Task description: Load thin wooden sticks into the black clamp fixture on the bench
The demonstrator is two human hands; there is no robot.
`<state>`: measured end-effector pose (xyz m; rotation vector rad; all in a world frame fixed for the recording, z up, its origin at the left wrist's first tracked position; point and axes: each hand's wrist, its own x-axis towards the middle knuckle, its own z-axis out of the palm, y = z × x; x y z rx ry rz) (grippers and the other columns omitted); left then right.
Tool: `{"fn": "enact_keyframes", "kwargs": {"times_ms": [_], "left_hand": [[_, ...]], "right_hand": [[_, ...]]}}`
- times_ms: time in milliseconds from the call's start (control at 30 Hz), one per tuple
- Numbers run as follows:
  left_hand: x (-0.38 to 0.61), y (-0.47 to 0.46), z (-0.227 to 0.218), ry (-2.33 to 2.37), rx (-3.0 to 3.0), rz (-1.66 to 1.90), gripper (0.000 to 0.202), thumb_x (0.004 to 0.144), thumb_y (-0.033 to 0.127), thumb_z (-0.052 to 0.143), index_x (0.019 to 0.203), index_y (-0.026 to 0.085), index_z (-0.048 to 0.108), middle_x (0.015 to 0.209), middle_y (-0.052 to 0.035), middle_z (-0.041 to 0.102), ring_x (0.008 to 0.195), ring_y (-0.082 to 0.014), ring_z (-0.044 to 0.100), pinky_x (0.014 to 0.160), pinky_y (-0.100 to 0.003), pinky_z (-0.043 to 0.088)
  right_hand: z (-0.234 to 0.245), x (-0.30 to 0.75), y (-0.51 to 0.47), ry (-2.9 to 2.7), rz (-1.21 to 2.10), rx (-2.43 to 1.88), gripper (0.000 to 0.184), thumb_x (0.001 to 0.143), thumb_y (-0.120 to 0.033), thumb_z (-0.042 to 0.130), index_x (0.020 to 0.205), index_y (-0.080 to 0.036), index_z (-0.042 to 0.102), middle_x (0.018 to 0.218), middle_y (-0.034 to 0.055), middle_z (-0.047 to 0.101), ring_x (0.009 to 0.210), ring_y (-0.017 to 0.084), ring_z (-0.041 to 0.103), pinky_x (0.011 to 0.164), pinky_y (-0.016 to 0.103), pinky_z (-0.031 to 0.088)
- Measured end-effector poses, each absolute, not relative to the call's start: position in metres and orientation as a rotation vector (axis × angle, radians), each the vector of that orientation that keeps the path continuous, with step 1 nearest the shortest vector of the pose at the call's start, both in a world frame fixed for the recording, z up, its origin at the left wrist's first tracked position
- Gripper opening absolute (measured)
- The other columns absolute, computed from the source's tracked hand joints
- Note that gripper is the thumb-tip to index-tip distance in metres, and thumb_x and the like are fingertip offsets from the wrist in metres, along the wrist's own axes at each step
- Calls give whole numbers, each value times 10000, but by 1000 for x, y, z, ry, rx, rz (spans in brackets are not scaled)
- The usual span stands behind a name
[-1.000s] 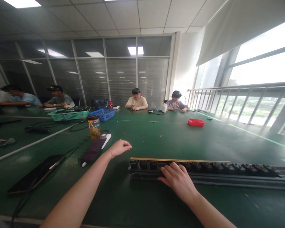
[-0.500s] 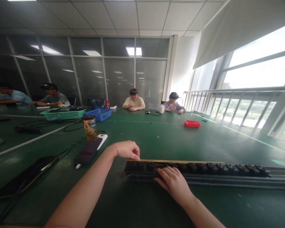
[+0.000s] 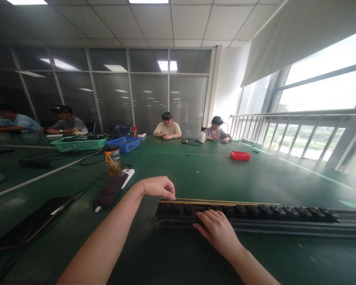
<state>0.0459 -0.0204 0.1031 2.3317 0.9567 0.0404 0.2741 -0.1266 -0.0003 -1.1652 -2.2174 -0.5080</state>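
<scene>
A long black rail [image 3: 284,215] holding a row of small dark parts lies across the green table [image 3: 195,170] in front of me. Thin brass strips [image 3: 225,202] run along its far edge. My left hand [image 3: 160,187] pinches the left end of a strip, which is lifted slightly off the rail. My right hand [image 3: 218,231] rests on the rail's near side with its fingers laid flat over the parts.
A dark phone [image 3: 108,190], a white device [image 3: 127,174] and a jar [image 3: 112,158] lie to the left, with a tablet [image 3: 29,223] and cables nearer. Green basket [image 3: 77,143], blue basket [image 3: 125,143] and red tray [image 3: 240,155] sit further back. Several people sit at the far side.
My left hand came down from above the table to the rail's left end, closed on a brass strip and raised it a little. My right hand stayed on the rail.
</scene>
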Motion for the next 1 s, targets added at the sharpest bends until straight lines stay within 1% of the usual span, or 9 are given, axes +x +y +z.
{"fn": "enact_keyframes", "kwargs": {"times_ms": [133,300,500,700,867,1000], "left_hand": [[46,-20,106,1019,2431,184,244,692,389,552,773,174,635,718,10,649,657,-111,559,586,-186,377],[40,-6,98,1373,2665,402,185,737,325,505,757,202,642,729,-1,653,678,-133,569,592,-212,360],[29,22,53,1687,2662,329,162,759,249,489,737,220,647,769,-17,657,706,-160,580,603,-238,379],[25,32,21,1729,2652,275,161,754,219,485,737,221,645,819,-22,652,745,-165,583,618,-240,393],[23,34,20,1704,2639,277,155,738,253,503,761,227,654,865,-24,650,794,-172,580,652,-240,402],[26,24,49,1548,2534,310,232,742,361,495,831,224,660,873,-19,661,793,-158,585,671,-223,403]], "right_hand": [[-1,275,-126,-2221,-487,-1176,203,835,-347,435,923,-204,549,745,9,584,697,112,517,623,251,309],[-3,275,-126,-2218,-480,-1199,193,828,-340,449,926,-205,546,749,5,580,703,110,518,626,251,309],[-1,275,-127,-2205,-500,-1183,181,828,-338,450,908,-207,545,731,0,576,685,104,515,617,246,310],[0,275,-126,-2208,-524,-1181,198,829,-350,447,908,-202,552,728,5,576,690,99,521,614,242,312],[-1,274,-126,-2214,-509,-1183,192,828,-346,451,912,-205,551,741,3,580,695,100,520,618,243,312],[-1,274,-126,-2207,-528,-1172,204,833,-354,437,900,-202,556,728,5,576,684,96,517,612,241,311]]}}
